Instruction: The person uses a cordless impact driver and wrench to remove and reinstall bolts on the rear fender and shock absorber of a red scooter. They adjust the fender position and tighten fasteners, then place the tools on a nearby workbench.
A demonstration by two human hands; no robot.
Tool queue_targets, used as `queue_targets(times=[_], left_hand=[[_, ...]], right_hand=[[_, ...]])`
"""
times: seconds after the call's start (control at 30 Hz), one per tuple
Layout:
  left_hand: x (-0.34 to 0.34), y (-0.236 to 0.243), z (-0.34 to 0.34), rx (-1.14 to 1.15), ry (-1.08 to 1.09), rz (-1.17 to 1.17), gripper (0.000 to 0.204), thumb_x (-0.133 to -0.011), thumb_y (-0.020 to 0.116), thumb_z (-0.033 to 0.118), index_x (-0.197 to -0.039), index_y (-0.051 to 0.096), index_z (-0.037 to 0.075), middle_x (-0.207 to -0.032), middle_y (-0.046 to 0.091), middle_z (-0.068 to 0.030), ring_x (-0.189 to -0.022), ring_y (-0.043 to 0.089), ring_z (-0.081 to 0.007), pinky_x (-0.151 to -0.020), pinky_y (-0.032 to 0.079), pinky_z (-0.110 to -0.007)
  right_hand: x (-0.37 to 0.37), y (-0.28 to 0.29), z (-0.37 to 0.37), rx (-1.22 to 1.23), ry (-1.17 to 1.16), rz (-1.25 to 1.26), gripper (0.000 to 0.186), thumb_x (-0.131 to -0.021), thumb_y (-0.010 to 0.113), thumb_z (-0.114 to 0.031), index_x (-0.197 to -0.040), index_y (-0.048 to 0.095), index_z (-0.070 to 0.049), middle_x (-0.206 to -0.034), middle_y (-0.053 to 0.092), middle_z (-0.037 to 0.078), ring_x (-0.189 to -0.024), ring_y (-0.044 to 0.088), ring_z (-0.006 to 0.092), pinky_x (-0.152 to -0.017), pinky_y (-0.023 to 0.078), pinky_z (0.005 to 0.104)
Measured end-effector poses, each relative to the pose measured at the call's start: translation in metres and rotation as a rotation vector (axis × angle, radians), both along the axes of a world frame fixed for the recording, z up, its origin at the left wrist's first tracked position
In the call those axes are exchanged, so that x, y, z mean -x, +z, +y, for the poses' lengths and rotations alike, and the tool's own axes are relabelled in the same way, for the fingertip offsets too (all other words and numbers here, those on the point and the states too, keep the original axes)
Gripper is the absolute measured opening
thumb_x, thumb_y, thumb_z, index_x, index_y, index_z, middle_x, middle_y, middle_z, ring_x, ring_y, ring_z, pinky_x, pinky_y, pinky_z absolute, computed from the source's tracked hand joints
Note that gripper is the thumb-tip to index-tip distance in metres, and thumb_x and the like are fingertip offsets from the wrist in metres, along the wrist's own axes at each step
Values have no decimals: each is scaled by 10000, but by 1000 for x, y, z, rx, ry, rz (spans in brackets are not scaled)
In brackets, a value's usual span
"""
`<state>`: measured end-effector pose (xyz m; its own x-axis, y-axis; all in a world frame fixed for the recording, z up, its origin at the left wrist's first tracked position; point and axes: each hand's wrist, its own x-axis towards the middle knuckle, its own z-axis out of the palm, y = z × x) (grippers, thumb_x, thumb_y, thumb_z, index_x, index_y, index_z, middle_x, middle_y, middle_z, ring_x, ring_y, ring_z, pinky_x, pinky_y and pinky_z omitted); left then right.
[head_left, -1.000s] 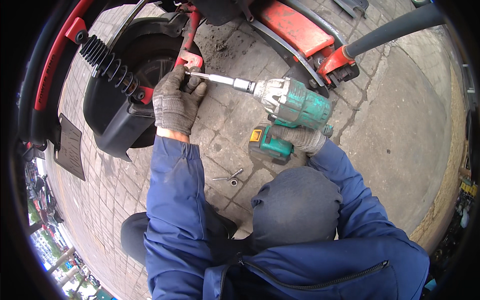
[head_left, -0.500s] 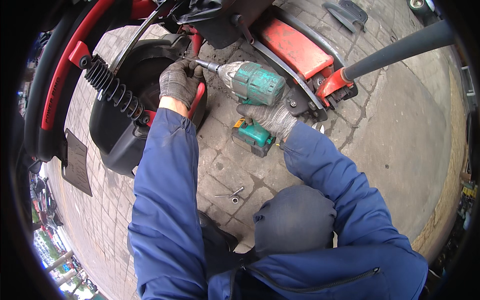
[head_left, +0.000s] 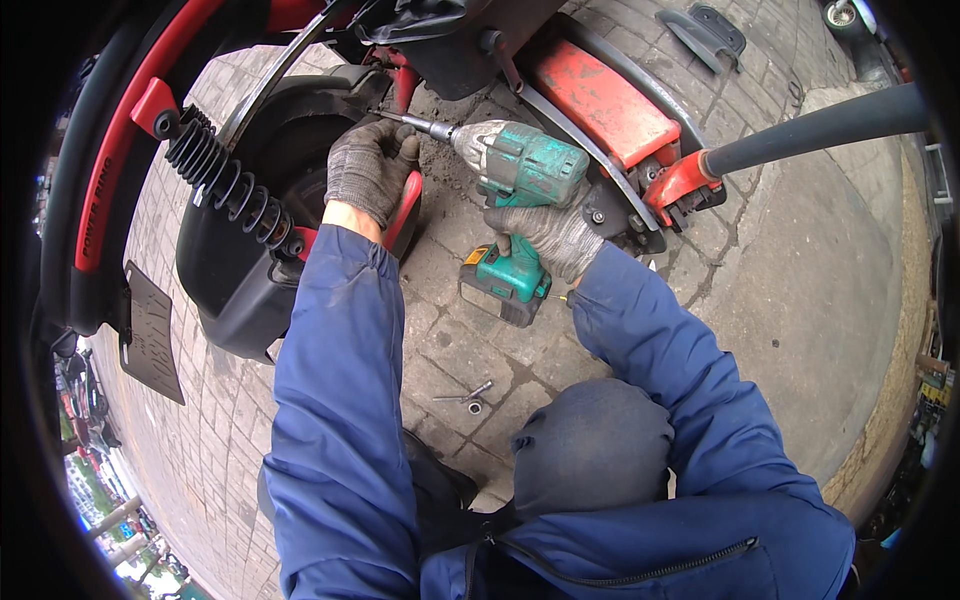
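Note:
In my gloved right hand (head_left: 552, 238) is the handle of a green and grey cordless impact wrench (head_left: 535, 165), its battery hanging below near the paving. A thin metal shaft runs from its nose toward a red frame part with a dark wheel-arch liner (head_left: 240, 305) behind it. My gloved left hand (head_left: 368, 172) is closed by the shaft's tip, thumb and fingers bent together. Whatever sits between those fingers is hidden. Just left stands a black coil spring shock absorber (head_left: 230, 190), joined to the red and black vehicle body (head_left: 105, 190).
A red floor jack (head_left: 610, 100) with a long dark handle (head_left: 820, 130) lies to the right of the wrench. A small metal socket tool (head_left: 470, 398) rests on the paving before me. Black plastic pieces (head_left: 705, 38) lie at the far right.
The view has shifted slightly. Both hands keep their grips and the wrench stays pointed at the same spot, with a little more of its shaft showing beside the left fingers.

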<state>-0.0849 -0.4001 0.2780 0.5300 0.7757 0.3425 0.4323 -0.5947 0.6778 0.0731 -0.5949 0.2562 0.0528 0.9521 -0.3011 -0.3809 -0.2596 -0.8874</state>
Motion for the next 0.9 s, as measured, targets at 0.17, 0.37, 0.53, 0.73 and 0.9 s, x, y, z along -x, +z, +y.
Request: queue_targets(times=[0.17,0.37,0.53,0.73,0.9], left_hand=[[-1,1,-5,93,-23,-118,188,-773,712,21,-958,695,-6,-820,703,-126,-715,661,-176,-667,526,-293],[1,-1,-2,648,-140,-509,173,-787,697,-37,-959,681,-36,-841,678,-91,-748,644,-134,-668,528,-262],[2,1,-1,693,-179,-564,150,-790,683,-70,-937,663,-48,-848,644,-66,-751,627,-129,-683,534,-242],[-1,14,-14,769,-156,-579,173,-820,636,-97,-987,639,-54,-872,633,-65,-789,622,-129,-723,554,-232],[-7,25,-23,1046,17,-781,145,-919,517,0,-1012,576,-95,-944,613,-138,-909,617,-214,-807,560,-284]], right_hand=[[3,4,-4,49,-155,160,211,-790,716,-99,-972,618,-57,-753,595,46,-583,561,143,-531,498,300],[2,8,-6,36,-135,326,299,-779,718,-82,-1054,608,-41,-783,601,56,-581,578,158,-515,508,308],[3,7,-9,27,-143,371,328,-781,707,-64,-1091,604,-37,-797,606,57,-575,577,158,-510,504,304],[1,-3,-3,-9,-130,271,295,-787,709,-68,-1062,606,-40,-791,602,49,-582,570,149,-518,497,295],[-1,-5,1,-7,-101,157,227,-810,713,-117,-998,606,-49,-787,605,47,-579,567,139,-529,493,299]])
